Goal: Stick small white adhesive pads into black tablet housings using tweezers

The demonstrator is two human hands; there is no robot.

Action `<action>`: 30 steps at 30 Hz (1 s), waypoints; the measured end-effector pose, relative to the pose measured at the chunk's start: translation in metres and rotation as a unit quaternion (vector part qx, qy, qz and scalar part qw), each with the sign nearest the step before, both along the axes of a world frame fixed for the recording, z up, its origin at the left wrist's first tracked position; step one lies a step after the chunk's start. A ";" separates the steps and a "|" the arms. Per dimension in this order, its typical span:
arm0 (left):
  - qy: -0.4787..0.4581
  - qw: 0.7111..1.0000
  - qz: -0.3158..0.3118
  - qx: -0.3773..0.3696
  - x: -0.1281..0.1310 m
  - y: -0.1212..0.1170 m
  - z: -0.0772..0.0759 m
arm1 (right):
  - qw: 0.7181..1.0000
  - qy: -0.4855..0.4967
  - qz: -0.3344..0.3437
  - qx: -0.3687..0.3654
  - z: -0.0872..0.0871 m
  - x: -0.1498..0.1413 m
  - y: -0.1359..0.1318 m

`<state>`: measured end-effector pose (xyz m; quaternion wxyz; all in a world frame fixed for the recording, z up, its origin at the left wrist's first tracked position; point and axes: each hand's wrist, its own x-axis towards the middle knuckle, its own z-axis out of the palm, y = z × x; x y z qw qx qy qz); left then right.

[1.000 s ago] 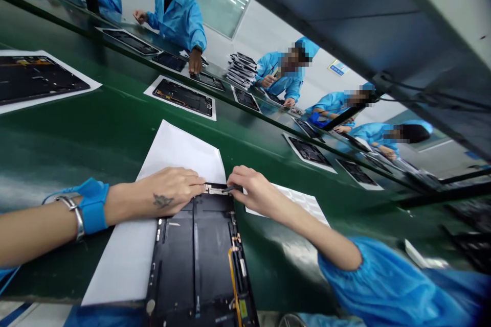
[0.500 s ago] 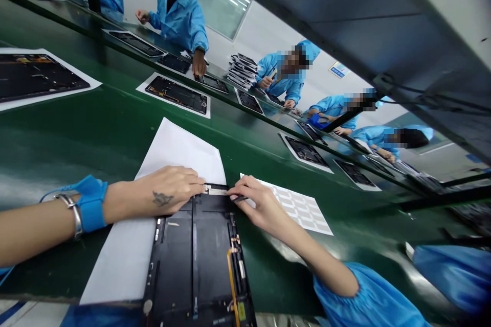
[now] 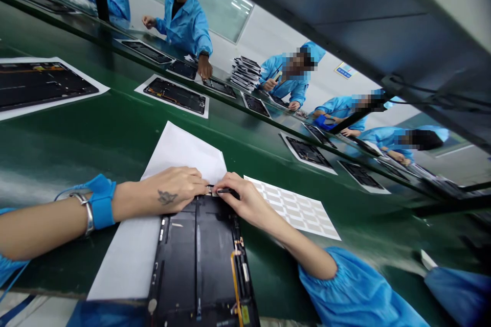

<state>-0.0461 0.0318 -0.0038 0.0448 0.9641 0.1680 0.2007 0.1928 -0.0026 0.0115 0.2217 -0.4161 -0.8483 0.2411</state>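
An opened black tablet housing (image 3: pixel 217 255) lies lengthwise before me, its near end running out of the bottom of the view. Across its far left corner rests my left hand (image 3: pixel 180 189), fingers closed together with the tips at the far edge and the thumb mostly hidden. My right hand (image 3: pixel 240 196) is pinched on a slim black tool (image 3: pixel 230 192), whose kind I cannot make out. The tool's tip is hidden at the far edge, close to the left fingertips. Under the housing's left side is a white paper sheet (image 3: pixel 123 260).
Right of the housing lies a sheet of pale labels (image 3: pixel 297 209). More tablet housings on white paper (image 3: pixel 174 94) line the green bench (image 3: pixel 126 138). Across it sit several co-workers in blue, near a stack of parts (image 3: pixel 245 74). A grey shelf (image 3: pixel 345 20) overhangs the upper right.
My right hand has moved left along the far edge, closer to my left fingertips, covering much of the pale strip there. My left hand stays on the corner. The view has shifted slightly.
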 end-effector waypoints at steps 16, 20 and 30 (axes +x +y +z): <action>0.089 0.987 0.131 0.024 -0.029 0.075 0.008 | 0.985 0.022 -0.027 0.169 0.000 0.021 -0.016; 0.126 0.980 0.153 0.024 -0.041 0.108 0.015 | 0.990 0.020 0.027 0.140 -0.009 0.011 -0.029; 0.124 0.963 0.230 -0.074 -0.038 0.155 0.033 | 0.958 -0.100 0.179 0.201 -0.007 -0.025 -0.046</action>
